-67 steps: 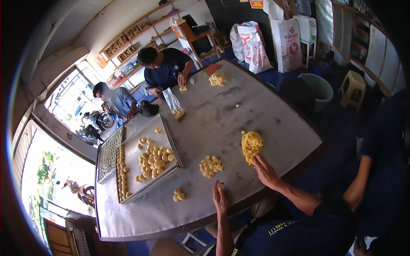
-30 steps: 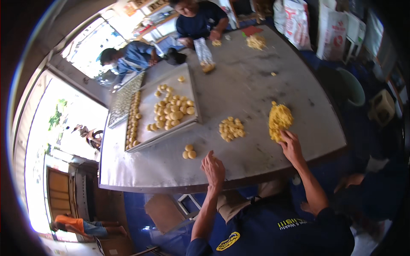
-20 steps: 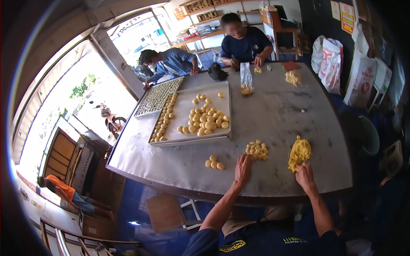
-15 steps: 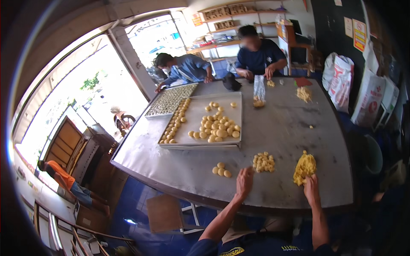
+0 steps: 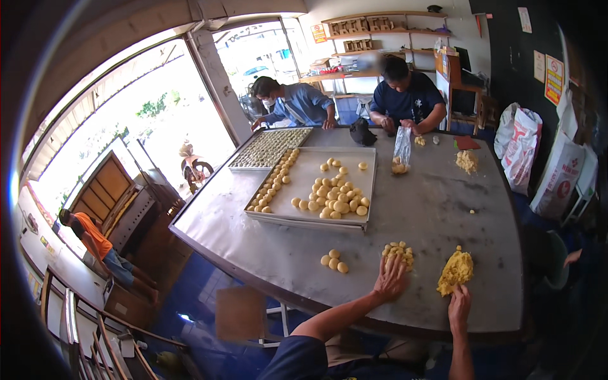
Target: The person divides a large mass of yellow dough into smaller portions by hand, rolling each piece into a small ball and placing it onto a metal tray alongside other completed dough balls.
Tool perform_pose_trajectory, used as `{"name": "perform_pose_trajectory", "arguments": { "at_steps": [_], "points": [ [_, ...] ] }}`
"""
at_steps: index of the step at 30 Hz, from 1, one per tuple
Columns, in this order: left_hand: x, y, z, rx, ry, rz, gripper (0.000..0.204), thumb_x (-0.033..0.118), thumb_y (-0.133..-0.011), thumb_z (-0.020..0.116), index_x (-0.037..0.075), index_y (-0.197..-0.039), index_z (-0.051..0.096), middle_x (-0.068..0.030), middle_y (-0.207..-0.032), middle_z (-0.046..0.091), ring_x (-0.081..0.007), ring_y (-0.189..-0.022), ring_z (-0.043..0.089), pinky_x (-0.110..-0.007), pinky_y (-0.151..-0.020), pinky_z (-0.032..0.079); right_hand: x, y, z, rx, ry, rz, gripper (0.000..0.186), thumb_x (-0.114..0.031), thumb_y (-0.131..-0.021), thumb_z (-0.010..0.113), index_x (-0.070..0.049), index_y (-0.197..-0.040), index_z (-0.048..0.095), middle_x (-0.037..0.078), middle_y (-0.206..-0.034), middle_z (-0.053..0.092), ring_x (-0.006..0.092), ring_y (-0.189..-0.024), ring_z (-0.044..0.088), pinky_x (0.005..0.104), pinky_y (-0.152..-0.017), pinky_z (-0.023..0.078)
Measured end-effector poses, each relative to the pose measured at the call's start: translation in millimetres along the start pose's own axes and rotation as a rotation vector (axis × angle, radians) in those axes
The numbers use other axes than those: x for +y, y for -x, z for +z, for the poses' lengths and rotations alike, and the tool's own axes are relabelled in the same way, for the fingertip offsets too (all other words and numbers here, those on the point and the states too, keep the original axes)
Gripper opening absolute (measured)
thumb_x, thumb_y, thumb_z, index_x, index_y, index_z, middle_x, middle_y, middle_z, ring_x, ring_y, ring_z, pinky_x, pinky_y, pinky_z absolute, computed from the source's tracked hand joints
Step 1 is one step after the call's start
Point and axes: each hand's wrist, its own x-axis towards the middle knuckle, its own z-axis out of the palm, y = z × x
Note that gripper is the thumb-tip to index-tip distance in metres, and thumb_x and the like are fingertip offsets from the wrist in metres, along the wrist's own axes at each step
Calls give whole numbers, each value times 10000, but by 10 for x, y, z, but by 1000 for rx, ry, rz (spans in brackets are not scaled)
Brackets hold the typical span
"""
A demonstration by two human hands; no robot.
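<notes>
My left hand (image 5: 391, 280) reaches over the near edge of a small heap of pale dough pieces (image 5: 400, 248), palm down with its fingers apart. Whether the fingertips touch the pieces I cannot tell. At the near end of a lumpy yellow mass like soft dough or filling (image 5: 456, 271), my right hand (image 5: 460, 305) has its fingers pinched together on the mass. To the left of my left hand lie several round dough balls (image 5: 333, 259) in a loose cluster.
The metal table (image 5: 278, 253) holds a large tray (image 5: 297, 218) of dough balls and a fuller tray (image 5: 269, 149) behind it. A clear bag (image 5: 401, 152) and a crumbly pile (image 5: 467, 161) lie farther back. Two co-workers (image 5: 410, 95) work at the far edge. A stool (image 5: 240, 313) stands below.
My left hand has moved right, from beside the small dough pieces to over them, and its fingers have spread. The right hand stays at the yellow mass. The view has shifted slightly.
</notes>
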Motion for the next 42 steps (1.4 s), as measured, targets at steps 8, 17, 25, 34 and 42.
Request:
{"name": "perform_pose_trajectory", "arguments": {
  "at_steps": [8,17,25,34,42],
  "points": [
    [-36,-194,21,-161,88,136,817,394,-843,626,30,-1526,364,-207,-1653,217,-343,-1558,158,-598,-1243,80,50,-275,-196,-405,194,6,146,95,-832,634,85,-970,680,214,-965,606,406,-972,589,483,-833,485],
    [-94,121,183,32,-36,172,639,260,-853,615,64,-1435,439,-205,-1569,338,-345,-1507,267,-619,-1206,113,30,189,-102,-102,280,43,440,94,-939,507,81,-1378,540,299,-1463,433,456,-1273,477,497,-1050,429],
    [372,85,-250,-228,154,-224,482,272,-913,611,52,-1337,547,-103,-1308,542,-272,-1264,475,-557,-1066,287,195,-6,-109,-17,99,95,301,65,-888,620,75,-1183,679,191,-1071,627,366,-1014,595,454,-883,499],
    [347,542,-342,-326,95,-468,290,203,-935,621,97,-1204,608,-106,-1146,585,-263,-1206,501,-529,-996,323,256,-31,-281,-241,186,110,477,85,-880,543,99,-1356,514,295,-1321,498,436,-1237,495,467,-1029,449],
    [477,394,-449,-35,826,-763,312,286,-998,610,37,-1177,668,-174,-1009,722,-321,-944,699,-424,-830,527,103,428,-289,-159,-39,63,389,95,-888,568,105,-1275,611,278,-1316,609,418,-1212,597,414,-1035,496]
  ]
}}
